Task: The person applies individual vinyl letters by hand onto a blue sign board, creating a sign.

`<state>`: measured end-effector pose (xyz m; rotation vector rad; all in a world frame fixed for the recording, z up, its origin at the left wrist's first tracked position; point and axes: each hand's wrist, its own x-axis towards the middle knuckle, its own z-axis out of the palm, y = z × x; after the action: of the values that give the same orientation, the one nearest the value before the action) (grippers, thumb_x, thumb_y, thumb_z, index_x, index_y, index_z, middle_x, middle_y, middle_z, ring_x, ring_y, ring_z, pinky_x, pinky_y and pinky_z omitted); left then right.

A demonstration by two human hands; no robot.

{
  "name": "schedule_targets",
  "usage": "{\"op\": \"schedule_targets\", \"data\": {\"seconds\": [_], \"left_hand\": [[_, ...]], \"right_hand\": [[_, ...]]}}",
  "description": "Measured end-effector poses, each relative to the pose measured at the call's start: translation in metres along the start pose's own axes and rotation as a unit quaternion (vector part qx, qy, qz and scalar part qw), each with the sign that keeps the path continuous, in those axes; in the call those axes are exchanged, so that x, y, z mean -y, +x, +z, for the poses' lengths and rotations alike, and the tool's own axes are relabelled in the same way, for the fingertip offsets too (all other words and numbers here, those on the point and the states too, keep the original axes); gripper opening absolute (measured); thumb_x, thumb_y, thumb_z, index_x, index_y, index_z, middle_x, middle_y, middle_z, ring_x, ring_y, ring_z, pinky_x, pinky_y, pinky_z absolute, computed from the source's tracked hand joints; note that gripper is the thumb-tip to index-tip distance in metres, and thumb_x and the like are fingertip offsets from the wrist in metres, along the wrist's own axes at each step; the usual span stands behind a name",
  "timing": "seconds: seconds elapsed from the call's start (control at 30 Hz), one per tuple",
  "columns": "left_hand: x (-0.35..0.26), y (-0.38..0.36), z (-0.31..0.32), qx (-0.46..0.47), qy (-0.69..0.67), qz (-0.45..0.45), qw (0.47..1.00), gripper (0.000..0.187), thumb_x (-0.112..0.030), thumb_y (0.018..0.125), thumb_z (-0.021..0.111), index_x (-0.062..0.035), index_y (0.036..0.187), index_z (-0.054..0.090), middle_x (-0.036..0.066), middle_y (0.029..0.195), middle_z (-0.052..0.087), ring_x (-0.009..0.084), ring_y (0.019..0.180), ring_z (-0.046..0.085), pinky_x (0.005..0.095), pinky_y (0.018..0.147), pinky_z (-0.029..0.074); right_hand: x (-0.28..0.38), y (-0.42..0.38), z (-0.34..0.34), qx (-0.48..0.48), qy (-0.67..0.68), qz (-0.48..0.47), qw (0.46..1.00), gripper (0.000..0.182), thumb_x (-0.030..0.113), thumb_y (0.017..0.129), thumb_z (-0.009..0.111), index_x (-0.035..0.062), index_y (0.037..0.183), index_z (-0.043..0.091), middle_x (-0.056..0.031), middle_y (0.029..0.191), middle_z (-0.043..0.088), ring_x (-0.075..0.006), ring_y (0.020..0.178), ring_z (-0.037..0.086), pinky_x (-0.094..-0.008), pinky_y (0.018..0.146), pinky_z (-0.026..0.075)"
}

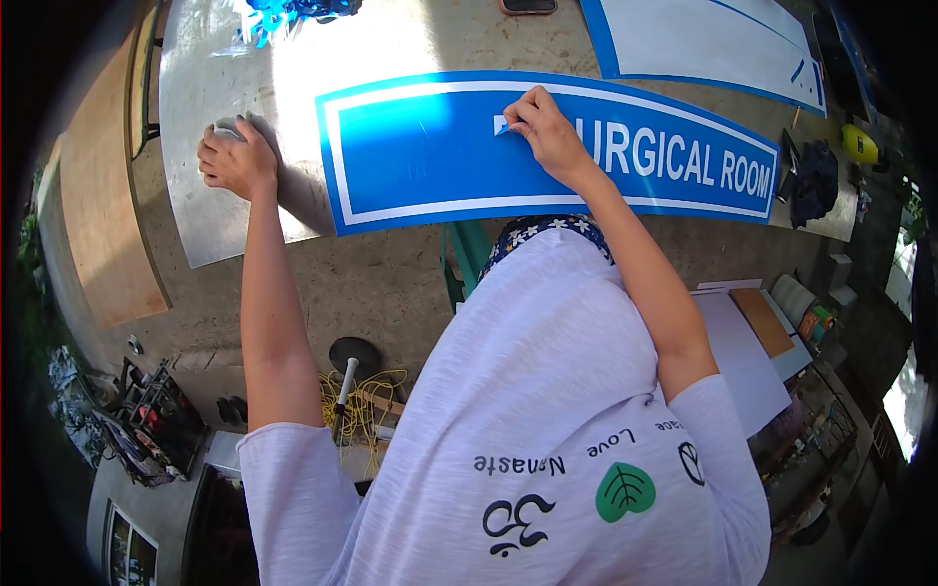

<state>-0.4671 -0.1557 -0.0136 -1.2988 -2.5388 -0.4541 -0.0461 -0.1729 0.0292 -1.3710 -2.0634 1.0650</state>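
A long blue sign (430, 156) with a white border lies across the metal-topped table, and the white letters "URGICAL ROOM" (684, 161) show on its right part. Just left of the lettering, my right hand (552, 137) pinches a small bit of blue film (502, 129) beside a small exposed white patch. The hand covers part of the lettering. Off the sign's left end, my left hand (237, 161) is closed around a rounded pale grey object (231, 131), mostly hidden by the fingers; I cannot tell what it is.
Crumpled blue film scraps (283, 18) lie at the table's far left, near a phone (528, 6). Another blue-and-white sign (703, 44) is at upper right. Dark cloth (816, 181) and a yellow item (860, 144) sit right. Yellow cord (371, 410) lies on the floor.
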Motion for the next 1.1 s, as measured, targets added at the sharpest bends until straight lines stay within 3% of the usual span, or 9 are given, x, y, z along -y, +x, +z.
{"op": "schedule_targets", "data": {"seconds": [0.33, 0.5, 0.63, 0.7, 0.83, 0.9, 0.97, 1.03, 1.1], "left_hand": [[0.002, 0.000, 0.003, -0.007, 0.002, 0.003, 1.000, 0.057, -0.043, 0.089, 0.053, -0.0049, 0.131, 0.045, 0.017, 0.132, 0.044, 0.0328, 0.126, 0.036, 0.0493, 0.108, 0.022], [-0.002, 0.000, -0.003, 0.004, -0.026, -0.006, 1.000, 0.059, -0.044, 0.089, 0.054, -0.0051, 0.132, 0.044, 0.016, 0.133, 0.042, 0.0328, 0.127, 0.035, 0.0499, 0.108, 0.020], [0.008, -0.004, 0.002, -0.111, -0.121, 0.080, 0.983, 0.050, -0.036, 0.087, 0.059, -0.0058, 0.125, 0.049, 0.012, 0.124, 0.051, 0.0291, 0.121, 0.042, 0.0487, 0.106, 0.021], [-0.025, -0.024, -0.022, -0.148, -0.223, 0.142, 0.953, 0.041, -0.026, 0.086, 0.062, -0.0066, 0.121, 0.052, 0.008, 0.116, 0.056, 0.0268, 0.116, 0.047, 0.0479, 0.104, 0.023], [-0.126, -0.116, -0.079, 0.100, -0.242, 0.287, 0.922, 0.039, -0.026, 0.081, 0.072, -0.0118, 0.115, 0.057, 0.005, 0.111, 0.059, 0.0250, 0.111, 0.049, 0.0475, 0.103, 0.025], [-0.168, -0.155, -0.096, 0.111, -0.238, 0.340, 0.903, 0.043, -0.032, 0.077, 0.076, -0.0132, 0.113, 0.060, 0.004, 0.110, 0.059, 0.0247, 0.110, 0.049, 0.0471, 0.102, 0.026], [-0.190, -0.180, -0.094, 0.111, -0.244, 0.329, 0.905, 0.042, -0.031, 0.075, 0.078, -0.0143, 0.110, 0.062, 0.004, 0.108, 0.058, 0.0246, 0.109, 0.049, 0.0452, 0.101, 0.027], [-0.202, -0.192, -0.090, 0.115, -0.250, 0.318, 0.907, 0.042, -0.031, 0.072, 0.080, -0.0153, 0.108, 0.064, 0.003, 0.106, 0.058, 0.0244, 0.108, 0.048, 0.0432, 0.099, 0.029], [-0.207, -0.199, -0.083, 0.144, -0.282, 0.283, 0.905, 0.028, -0.027, 0.075, 0.078, -0.0143, 0.098, 0.068, 0.004, 0.104, 0.058, 0.0242, 0.104, 0.050, 0.0454, 0.099, 0.028]], "right_hand": [[0.004, -0.010, -0.007, 0.036, 0.110, 0.034, 0.993, 0.002, 0.001, 0.090, 0.055, 0.0016, 0.089, 0.056, -0.0074, 0.097, 0.044, -0.0195, 0.088, 0.050, -0.0294, 0.081, 0.043], [-0.002, -0.014, -0.002, -0.015, 0.120, 0.003, 0.993, 0.004, 0.002, 0.091, 0.057, 0.0028, 0.093, 0.060, -0.0079, 0.099, 0.046, -0.0195, 0.088, 0.055, -0.0307, 0.080, 0.047], [0.002, -0.022, -0.008, -0.121, 0.121, -0.023, 0.985, 0.007, 0.002, 0.090, 0.058, 0.0039, 0.095, 0.062, -0.0081, 0.102, 0.046, -0.0178, 0.084, 0.055, -0.0296, 0.078, 0.048], [0.002, -0.029, -0.021, -0.154, 0.127, -0.004, 0.980, 0.009, 0.001, 0.089, 0.058, 0.0045, 0.095, 0.063, -0.0080, 0.102, 0.047, -0.0176, 0.083, 0.055, -0.0293, 0.078, 0.048], [-0.011, -0.050, -0.033, -0.215, 0.135, 0.057, 0.966, 0.013, 0.000, 0.088, 0.057, 0.0060, 0.097, 0.064, -0.0082, 0.104, 0.049, -0.0169, 0.080, 0.054, -0.0291, 0.075, 0.048], [-0.016, -0.060, -0.033, -0.233, 0.119, 0.063, 0.963, 0.012, 0.001, 0.088, 0.058, 0.0061, 0.097, 0.064, -0.0078, 0.101, 0.051, -0.0164, 0.077, 0.054, -0.0288, 0.073, 0.048], [-0.016, -0.073, -0.034, -0.198, 0.125, 0.076, 0.969, 0.010, 0.003, 0.088, 0.060, 0.0055, 0.097, 0.064, -0.0070, 0.098, 0.052, -0.0165, 0.074, 0.054, -0.0284, 0.072, 0.048], [-0.017, -0.086, -0.034, -0.154, 0.105, 0.082, 0.979, 0.011, 0.005, 0.088, 0.061, 0.0052, 0.099, 0.063, -0.0066, 0.102, 0.053, -0.0156, 0.079, 0.056, -0.0275, 0.076, 0.049], [-0.014, -0.098, -0.032, -0.099, 0.110, 0.101, 0.984, 0.017, 0.005, 0.086, 0.065, 0.0064, 0.103, 0.062, -0.0082, 0.109, 0.052, -0.0202, 0.091, 0.058, -0.0306, 0.084, 0.048]]}}
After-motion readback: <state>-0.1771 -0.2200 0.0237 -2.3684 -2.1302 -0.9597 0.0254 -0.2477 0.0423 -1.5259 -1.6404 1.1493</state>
